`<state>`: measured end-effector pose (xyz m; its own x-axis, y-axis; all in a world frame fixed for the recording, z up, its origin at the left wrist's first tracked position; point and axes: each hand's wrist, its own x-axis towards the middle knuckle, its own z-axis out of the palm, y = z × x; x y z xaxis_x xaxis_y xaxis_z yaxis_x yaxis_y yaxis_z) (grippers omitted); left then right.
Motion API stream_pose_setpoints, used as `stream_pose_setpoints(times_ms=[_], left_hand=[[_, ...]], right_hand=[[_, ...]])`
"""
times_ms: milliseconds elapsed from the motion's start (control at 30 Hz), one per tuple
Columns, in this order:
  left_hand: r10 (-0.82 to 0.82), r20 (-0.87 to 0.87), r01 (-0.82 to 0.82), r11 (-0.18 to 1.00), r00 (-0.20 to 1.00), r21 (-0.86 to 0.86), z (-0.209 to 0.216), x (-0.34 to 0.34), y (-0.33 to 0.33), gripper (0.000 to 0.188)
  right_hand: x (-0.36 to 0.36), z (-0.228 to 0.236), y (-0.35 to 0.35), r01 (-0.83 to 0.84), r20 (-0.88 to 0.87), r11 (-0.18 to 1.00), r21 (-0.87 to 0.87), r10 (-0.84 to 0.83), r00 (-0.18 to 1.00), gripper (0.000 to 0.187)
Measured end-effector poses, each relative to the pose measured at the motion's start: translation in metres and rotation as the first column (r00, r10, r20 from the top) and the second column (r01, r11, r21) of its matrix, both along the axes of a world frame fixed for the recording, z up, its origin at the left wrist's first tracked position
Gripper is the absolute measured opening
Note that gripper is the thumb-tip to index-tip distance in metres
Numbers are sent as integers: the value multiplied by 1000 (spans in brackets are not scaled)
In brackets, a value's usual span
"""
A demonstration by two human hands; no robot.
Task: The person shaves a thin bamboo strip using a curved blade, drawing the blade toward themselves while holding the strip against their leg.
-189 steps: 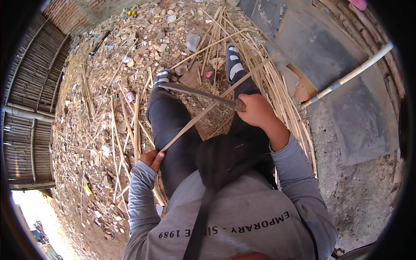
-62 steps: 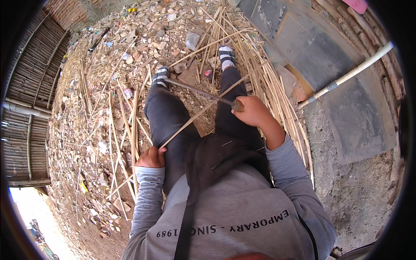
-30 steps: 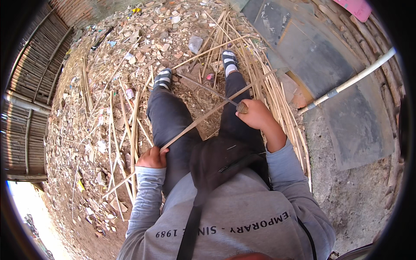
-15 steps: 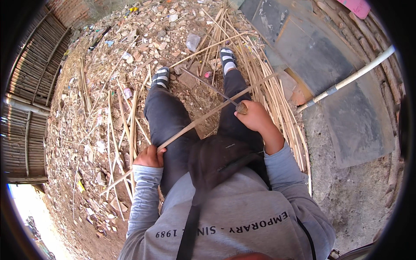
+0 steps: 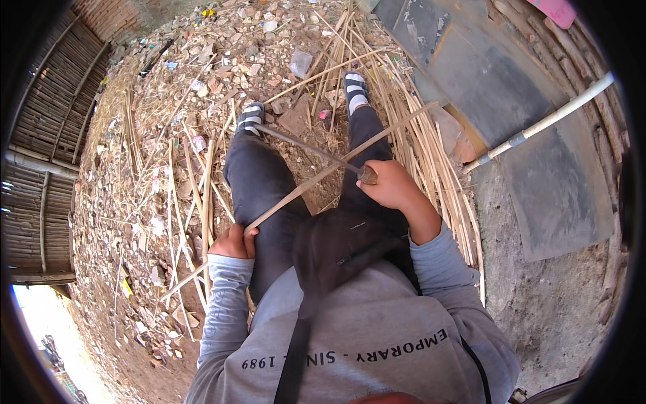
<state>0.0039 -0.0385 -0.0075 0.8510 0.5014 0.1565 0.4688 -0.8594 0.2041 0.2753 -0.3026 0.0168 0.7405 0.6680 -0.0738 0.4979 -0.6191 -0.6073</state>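
Observation:
A long, pale bamboo strip (image 5: 303,190) slants across my thighs, its far end up to the right and its near end beyond my left wrist. My left hand (image 5: 233,242) is closed round it beside my left thigh. In my right hand (image 5: 391,185), fingers wrapped about a short wooden handle, is a knife (image 5: 303,146) with a long, narrow, dark blade. The blade points left and away, toward my left foot, and crosses the strip close to the handle. Whether its edge bites into the strip I cannot tell.
Several bamboo strips (image 5: 431,175) lie in a bundle right of my right leg, and more strips (image 5: 205,202) lie left of my left leg. Rubble (image 5: 134,236) covers the ground. Dark flat sheets (image 5: 501,87) and a pale pole (image 5: 552,120) are on the right.
The knife's blade has swung leftward and nearer, its tip now by my left foot. My right hand has shifted slightly left and down. The strip and left hand have barely moved.

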Motion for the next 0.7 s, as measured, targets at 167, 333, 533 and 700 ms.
stream_pose_setpoints(times_ms=[167,333,533,700], left_hand=[[-12,44,12,1000,999,5,-2,-3,2,34],[-36,81,32,998,996,48,2,0,-1,34],[-26,37,26,1000,999,-13,2,1,3,35],[-38,71,39,999,997,-16,4,1,1,34]], right_hand=[[9,8,1,-35,-7,998,-56,35,999,25],[18,-7,-12,72,-33,997,-25,-72,997,26],[-1,1,-4,24,68,1000,0,-24,997,29],[22,-8,-13,66,39,997,50,-68,997,26]])
